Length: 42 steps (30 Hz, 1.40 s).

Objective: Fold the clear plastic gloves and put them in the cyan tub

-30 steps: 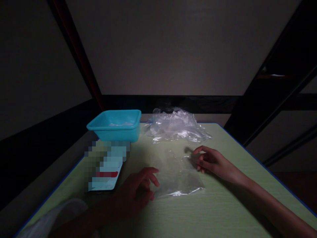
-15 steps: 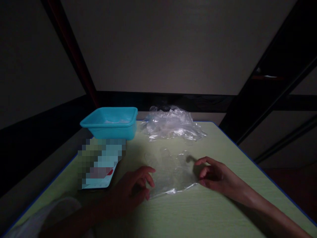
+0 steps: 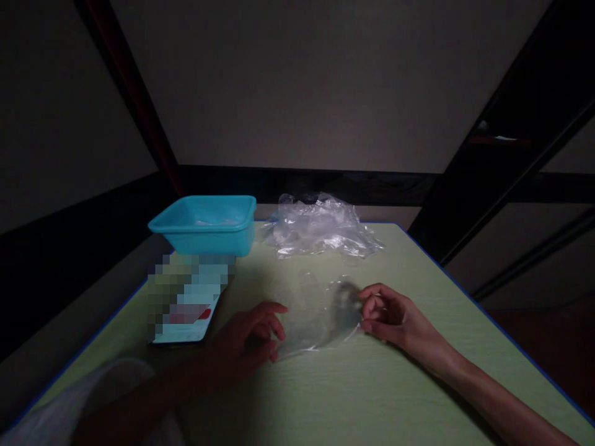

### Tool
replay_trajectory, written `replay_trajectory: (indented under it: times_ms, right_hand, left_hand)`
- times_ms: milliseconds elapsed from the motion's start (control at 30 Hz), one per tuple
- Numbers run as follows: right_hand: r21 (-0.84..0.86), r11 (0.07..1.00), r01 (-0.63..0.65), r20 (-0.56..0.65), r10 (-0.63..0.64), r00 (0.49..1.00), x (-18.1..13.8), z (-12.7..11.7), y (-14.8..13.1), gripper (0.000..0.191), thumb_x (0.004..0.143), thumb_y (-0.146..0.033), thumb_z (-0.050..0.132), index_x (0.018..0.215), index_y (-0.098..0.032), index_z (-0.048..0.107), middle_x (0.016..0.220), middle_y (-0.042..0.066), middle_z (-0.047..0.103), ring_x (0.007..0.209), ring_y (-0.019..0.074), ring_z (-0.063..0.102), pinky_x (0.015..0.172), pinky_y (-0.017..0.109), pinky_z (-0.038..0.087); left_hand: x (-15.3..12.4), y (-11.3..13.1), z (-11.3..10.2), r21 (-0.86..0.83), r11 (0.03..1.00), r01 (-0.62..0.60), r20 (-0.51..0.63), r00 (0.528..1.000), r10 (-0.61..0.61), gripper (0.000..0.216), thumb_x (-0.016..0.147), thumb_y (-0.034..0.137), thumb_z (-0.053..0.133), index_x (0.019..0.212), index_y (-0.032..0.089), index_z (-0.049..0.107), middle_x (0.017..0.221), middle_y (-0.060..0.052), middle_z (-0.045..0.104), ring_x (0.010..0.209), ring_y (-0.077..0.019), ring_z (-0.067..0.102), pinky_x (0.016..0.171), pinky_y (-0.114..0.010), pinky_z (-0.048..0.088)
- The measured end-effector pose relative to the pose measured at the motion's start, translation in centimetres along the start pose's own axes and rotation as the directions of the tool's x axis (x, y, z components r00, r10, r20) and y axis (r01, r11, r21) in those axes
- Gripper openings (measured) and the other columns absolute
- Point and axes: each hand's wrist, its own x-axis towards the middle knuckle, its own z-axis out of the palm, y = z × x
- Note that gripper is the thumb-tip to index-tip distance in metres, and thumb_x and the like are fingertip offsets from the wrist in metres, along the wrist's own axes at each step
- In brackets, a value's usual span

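A clear disposable plastic glove (image 3: 316, 319) is stretched between my hands over the table, its finger ends pointing away from me and its cuff edge toward me. My left hand (image 3: 253, 337) pinches the left corner of the cuff between thumb and fingers. At the right corner, my right hand (image 3: 388, 316) has its thumb and fingertips closed on the thin film. Beyond it lies a crumpled heap of clear plastic gloves (image 3: 325, 229).
A blue plastic basin (image 3: 209, 241) stands at the back left with some pale content inside. In front of it lies a phone (image 3: 195, 310), its screen partly pixelated. The light green table (image 3: 334, 396) has a blue edge, and a wall rises behind it.
My right hand has moved a little left and up, drawing its corner of the glove inward so the film is slacker. My left hand has barely shifted.
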Motion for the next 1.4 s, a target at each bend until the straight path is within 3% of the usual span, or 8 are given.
replay_trajectory:
  times_ms: [233, 500, 667, 800, 900, 1033, 1167, 1400]
  right_hand:
    - [-0.053, 0.998, -0.022, 0.005, 0.023, 1.000, -0.1, 0.1, 0.8, 0.039, 0.060, -0.018, 0.064, 0.094, -0.021, 0.044, 0.069, -0.005, 0.053, 0.050, 0.0079, 0.050, 0.044, 0.021, 0.035]
    - [-0.283, 0.953, 0.108, 0.002, -0.112, 0.994, -0.6, 0.3, 1.3, 0.037, 0.067, -0.016, 0.054, 0.102, -0.021, 0.042, 0.078, -0.003, 0.051, 0.051, 0.0071, 0.049, 0.044, 0.020, 0.036]
    - [-0.539, 0.823, 0.178, 0.032, -0.191, 0.981, -1.1, 0.5, 1.1, 0.036, 0.071, -0.013, 0.051, 0.105, -0.019, 0.044, 0.072, -0.002, 0.053, 0.052, 0.0101, 0.051, 0.045, 0.022, 0.040]
    - [-0.702, 0.646, 0.301, 0.096, -0.332, 0.938, -1.4, 0.6, 0.2, 0.021, 0.081, -0.018, 0.047, 0.102, -0.017, 0.051, 0.075, 0.003, 0.058, 0.062, 0.0151, 0.057, 0.054, 0.028, 0.049]
    - [-0.737, 0.473, 0.483, 0.359, -0.331, 0.873, -1.6, 0.5, -0.4, 0.033, 0.090, -0.027, 0.043, 0.120, -0.016, 0.049, 0.114, 0.013, 0.060, 0.105, 0.0228, 0.057, 0.088, 0.040, 0.047]
    - [-0.723, 0.356, 0.592, 0.599, -0.104, 0.794, -1.9, 0.7, -0.2, 0.068, 0.090, -0.047, 0.042, 0.145, -0.014, 0.018, 0.148, 0.015, 0.026, 0.136, 0.0262, 0.024, 0.111, 0.051, 0.013]
    - [-0.741, 0.362, 0.565, 0.605, -0.004, 0.796, -2.1, 0.9, 0.5, 0.076, 0.089, -0.055, 0.038, 0.145, -0.017, 0.006, 0.151, 0.012, 0.009, 0.138, 0.0264, 0.009, 0.111, 0.052, 0.005]
    - [-0.753, 0.394, 0.528, 0.571, -0.008, 0.821, -2.2, 1.0, 0.2, 0.070, 0.086, -0.057, 0.042, 0.144, -0.028, 0.016, 0.151, 0.009, 0.007, 0.136, 0.0342, -0.001, 0.105, 0.063, 0.009]
  left_hand:
    - [-0.1, 0.0, -0.2, -0.047, 0.997, 0.056, 0.012, 0.998, -0.056, 0.034, 0.078, 0.014, 0.047, 0.111, 0.020, 0.045, 0.083, 0.000, 0.061, 0.059, -0.0099, 0.063, 0.056, -0.022, 0.049]
    - [0.1, 0.0, 0.0, -0.059, 0.996, 0.067, 0.023, 0.998, -0.065, 0.034, 0.078, 0.014, 0.048, 0.111, 0.019, 0.044, 0.082, 0.000, 0.061, 0.059, -0.0097, 0.063, 0.054, -0.021, 0.048]
    - [0.0, -0.5, -0.1, -0.007, 1.000, -0.023, 0.004, 1.000, 0.023, 0.035, 0.078, 0.011, 0.047, 0.111, 0.020, 0.044, 0.083, 0.000, 0.062, 0.057, -0.0088, 0.062, 0.055, -0.021, 0.048]
    - [-0.5, 0.3, -0.3, 0.255, 0.954, -0.156, -0.067, 0.982, 0.178, 0.032, 0.078, 0.010, 0.047, 0.109, 0.021, 0.047, 0.091, -0.003, 0.062, 0.073, -0.0126, 0.062, 0.069, -0.026, 0.050]
    - [-0.8, 1.0, -0.2, 0.433, 0.852, -0.296, 0.099, 0.954, 0.282, 0.039, 0.082, 0.017, 0.049, 0.121, 0.022, 0.043, 0.115, -0.009, 0.059, 0.108, -0.0215, 0.055, 0.093, -0.037, 0.044]
    - [-0.6, 1.4, 0.2, 0.482, 0.760, -0.435, 0.407, 0.880, 0.245, 0.064, 0.089, 0.043, 0.045, 0.142, 0.020, 0.017, 0.146, -0.013, 0.032, 0.134, -0.0263, 0.028, 0.111, -0.048, 0.017]
    - [-0.2, 1.5, 0.3, 0.521, 0.758, -0.392, 0.486, 0.866, 0.114, 0.070, 0.089, 0.053, 0.039, 0.144, 0.017, 0.014, 0.150, -0.013, 0.020, 0.138, -0.0270, 0.017, 0.112, -0.048, 0.012]
    - [-0.1, 1.7, 0.4, 0.522, 0.780, -0.345, 0.483, 0.873, 0.063, 0.069, 0.085, 0.057, 0.042, 0.142, 0.022, 0.024, 0.150, -0.012, 0.018, 0.138, -0.0323, 0.014, 0.109, -0.055, 0.015]
